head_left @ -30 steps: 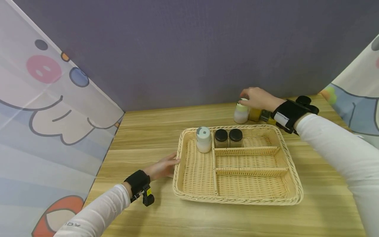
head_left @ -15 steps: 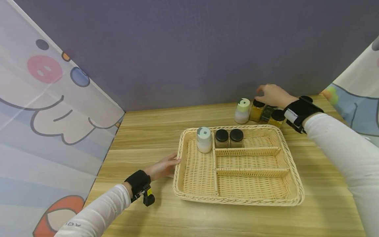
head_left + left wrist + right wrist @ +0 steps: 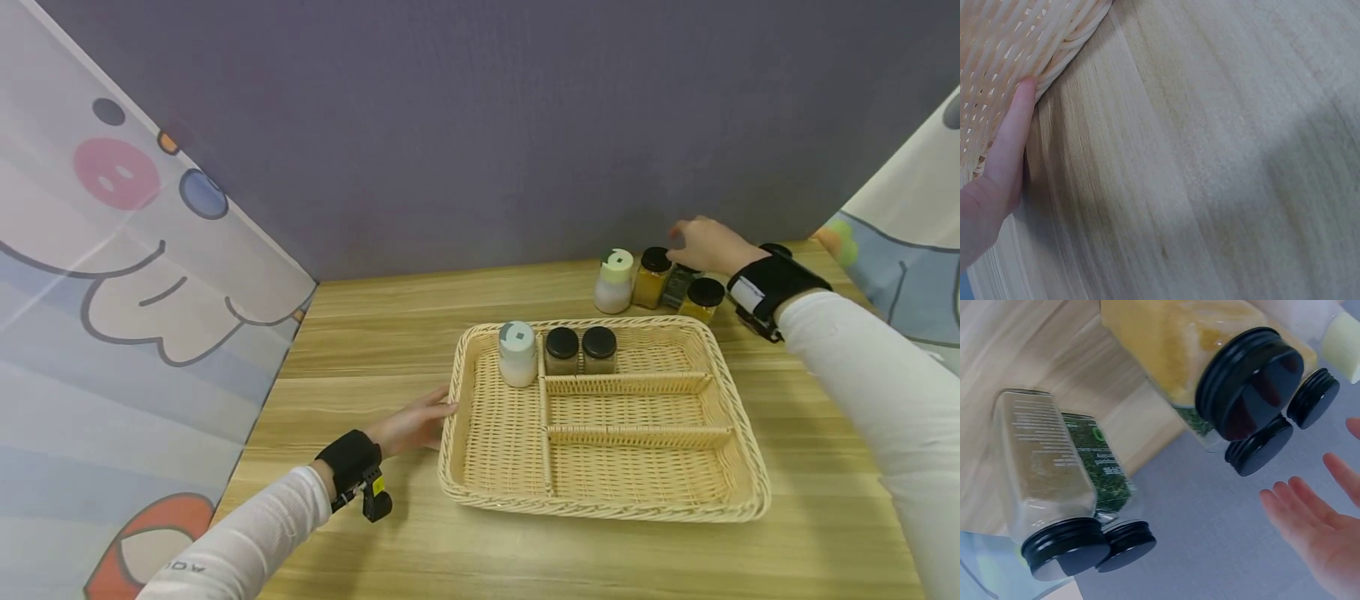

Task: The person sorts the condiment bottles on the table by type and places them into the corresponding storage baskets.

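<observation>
My left hand (image 3: 408, 425) holds the left edge of a compartmented wicker basket (image 3: 753, 483); in the left wrist view a finger (image 3: 1013, 137) lies along the weave at the rim. My right hand (image 3: 712, 244) hovers over the spice jars behind the basket, fingers loosely bent and holding nothing. Nearest to it are a green herb jar (image 3: 677, 289), a yellow spice jar (image 3: 649, 287) and another yellow jar (image 3: 701, 304), all black-lidded. In the right wrist view the hand's fingertips (image 3: 1272, 500) are apart from the black lids.
A shaker with a pale green cap (image 3: 615, 283) stands left of the jars. In the basket are a white-capped shaker (image 3: 517, 358) and two black-lidded jars (image 3: 561, 354). A tan spice jar (image 3: 1047, 462) and another herb jar (image 3: 1100, 465) stand further right. A grey wall (image 3: 480, 150) rises behind.
My right hand has moved right, from the pale-green-capped shaker, which now stands free, to above the herb jar. The left hand and basket stay nearly still.
</observation>
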`<control>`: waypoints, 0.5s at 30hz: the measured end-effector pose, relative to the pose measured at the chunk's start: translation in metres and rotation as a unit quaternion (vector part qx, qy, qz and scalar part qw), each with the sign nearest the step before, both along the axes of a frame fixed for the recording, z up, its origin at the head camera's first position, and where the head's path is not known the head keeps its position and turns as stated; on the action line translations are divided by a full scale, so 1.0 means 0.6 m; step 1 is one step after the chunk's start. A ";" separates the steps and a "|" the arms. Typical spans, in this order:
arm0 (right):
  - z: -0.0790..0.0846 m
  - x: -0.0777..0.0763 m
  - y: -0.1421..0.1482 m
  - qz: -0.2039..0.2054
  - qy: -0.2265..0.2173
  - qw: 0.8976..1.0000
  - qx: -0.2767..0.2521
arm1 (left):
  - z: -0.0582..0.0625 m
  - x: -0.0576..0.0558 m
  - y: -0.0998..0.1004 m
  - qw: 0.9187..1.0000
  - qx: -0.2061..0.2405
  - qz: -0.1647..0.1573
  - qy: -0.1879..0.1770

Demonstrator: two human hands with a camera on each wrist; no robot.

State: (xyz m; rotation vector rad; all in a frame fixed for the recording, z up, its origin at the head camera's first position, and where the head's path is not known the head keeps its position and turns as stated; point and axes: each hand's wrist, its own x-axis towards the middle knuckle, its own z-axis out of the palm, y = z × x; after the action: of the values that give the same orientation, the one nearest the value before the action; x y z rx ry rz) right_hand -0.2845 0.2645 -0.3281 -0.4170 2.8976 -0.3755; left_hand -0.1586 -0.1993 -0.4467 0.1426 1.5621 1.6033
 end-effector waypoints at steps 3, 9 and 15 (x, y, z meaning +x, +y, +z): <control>-0.005 -0.001 0.006 0.008 0.005 1.000 0.004 | -0.001 -0.001 0.000 1.000 -0.001 0.001 0.000; -0.015 -0.001 0.015 0.004 -0.010 1.000 -0.005 | -0.002 -0.002 -0.001 1.000 -0.004 0.006 -0.001; -0.028 -0.004 0.018 -0.004 -0.013 1.000 -0.001 | 0.000 -0.002 -0.001 1.000 -0.007 0.007 0.001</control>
State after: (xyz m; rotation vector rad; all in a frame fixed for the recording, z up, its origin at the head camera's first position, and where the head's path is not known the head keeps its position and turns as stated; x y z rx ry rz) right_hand -0.2867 0.2755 -0.3450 -0.3984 2.8746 -0.3809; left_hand -0.1598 -0.1996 -0.4470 0.1273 1.5782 1.6030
